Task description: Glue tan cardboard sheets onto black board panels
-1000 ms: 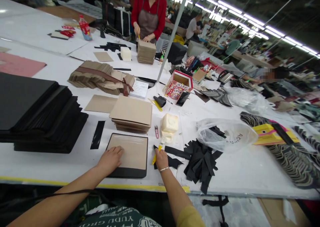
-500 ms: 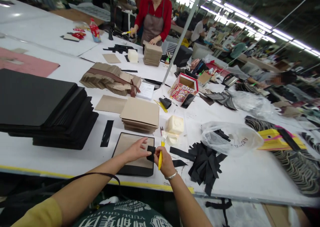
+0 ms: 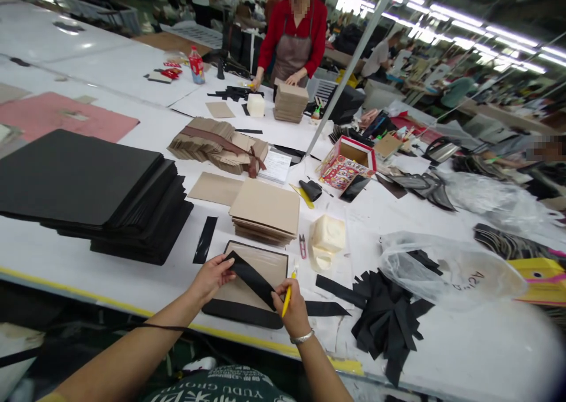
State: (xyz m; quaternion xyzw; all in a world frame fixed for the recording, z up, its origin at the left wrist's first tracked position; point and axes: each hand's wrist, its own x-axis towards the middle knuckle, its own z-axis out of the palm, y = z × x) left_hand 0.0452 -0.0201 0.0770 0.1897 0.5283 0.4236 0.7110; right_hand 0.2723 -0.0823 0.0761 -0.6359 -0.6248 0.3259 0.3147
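A black strip (image 3: pixel 252 280) is stretched slantwise between my hands above a beige board with black edging (image 3: pixel 242 315). My left hand (image 3: pixel 215 279) pinches its upper left end. My right hand (image 3: pixel 292 305) grips the lower right end and also holds a yellow-handled brush (image 3: pixel 287 299), its bristles pointing away from me. Another black strip (image 3: pixel 205 240) lies left of the board. To the right, a heap of black strips (image 3: pixel 387 319) spreads over the white table. Beyond the board stands a stack of beige boards (image 3: pixel 264 208), with a cream container (image 3: pixel 328 237) beside it.
A tall stack of black sheets (image 3: pixel 88 178) fills the left. Small snips (image 3: pixel 302 246) lie near the container. A plastic bag (image 3: pixel 446 269), a patterned box (image 3: pixel 347 163) and a slanting pole (image 3: pixel 349 72) are to the right. A person in red (image 3: pixel 294 42) works across the table.
My left hand has moved left and now holds the strip's end; the strip is drawn out between both hands. The view has shifted, so the table contents sit differently.
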